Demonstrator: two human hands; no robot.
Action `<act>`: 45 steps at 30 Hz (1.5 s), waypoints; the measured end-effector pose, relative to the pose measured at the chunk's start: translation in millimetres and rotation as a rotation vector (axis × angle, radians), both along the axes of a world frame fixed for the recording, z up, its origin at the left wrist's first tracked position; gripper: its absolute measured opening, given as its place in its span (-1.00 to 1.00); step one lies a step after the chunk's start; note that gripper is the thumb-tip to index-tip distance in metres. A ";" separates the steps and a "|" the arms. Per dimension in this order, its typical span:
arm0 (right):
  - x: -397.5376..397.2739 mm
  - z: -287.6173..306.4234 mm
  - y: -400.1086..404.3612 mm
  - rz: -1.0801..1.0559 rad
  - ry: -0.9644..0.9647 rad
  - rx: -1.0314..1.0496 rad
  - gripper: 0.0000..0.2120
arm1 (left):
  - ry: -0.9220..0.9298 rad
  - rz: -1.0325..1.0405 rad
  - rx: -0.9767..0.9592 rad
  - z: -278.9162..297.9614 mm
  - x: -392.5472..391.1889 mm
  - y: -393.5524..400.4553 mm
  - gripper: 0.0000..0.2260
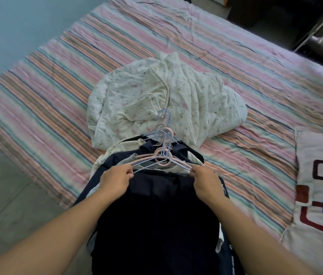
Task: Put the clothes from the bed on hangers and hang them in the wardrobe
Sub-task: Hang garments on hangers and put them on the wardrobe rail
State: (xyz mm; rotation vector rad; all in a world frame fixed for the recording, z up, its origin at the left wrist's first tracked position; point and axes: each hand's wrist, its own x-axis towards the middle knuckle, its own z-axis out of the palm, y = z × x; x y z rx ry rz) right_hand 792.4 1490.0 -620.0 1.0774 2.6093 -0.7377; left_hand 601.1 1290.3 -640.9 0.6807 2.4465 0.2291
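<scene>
The striped bed (57, 80) stretches wide, with a floral quilt (156, 100) bunched mid-mattress and a pillow (319, 185) at the right edge. Near the front edge lie dark clothes (156, 215), several apparently already on hangers (162, 153). The left hand (115, 179) and right hand (206, 181) each pinch a hanger end. No wardrobe shows; hanging seemingly remains. Bare floor lies left.

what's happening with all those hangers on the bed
A person stands at the striped bed. The left hand and right hand each pinch one end of a bunch of pink and pale blue plastic hangers above a dark navy garment. A crumpled white floral quilt lies behind.
</scene>
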 end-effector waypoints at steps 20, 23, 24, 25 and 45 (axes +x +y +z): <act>37.4 198.2 -100.5 -0.019 0.232 0.118 -0.85 | 0.241 -0.075 0.213 207.3 28.1 -108.0 -0.92; 43.6 227.8 -118.3 -0.060 0.315 0.108 -0.85 | 0.275 -0.046 0.287 243.5 30.0 -125.7 -0.90; 45.5 237.5 -124.9 -0.071 0.349 0.105 -0.85 | 0.264 -0.025 0.329 254.1 30.7 -132.2 -0.87; 47.0 247.6 -131.8 -0.077 0.378 0.106 -0.85 | 0.248 -0.007 0.380 264.1 31.5 -138.4 -0.83; 53.8 480.0 -250.0 0.026 0.925 0.264 -0.85 | 0.604 -0.046 0.927 492.0 68.2 -260.6 -0.80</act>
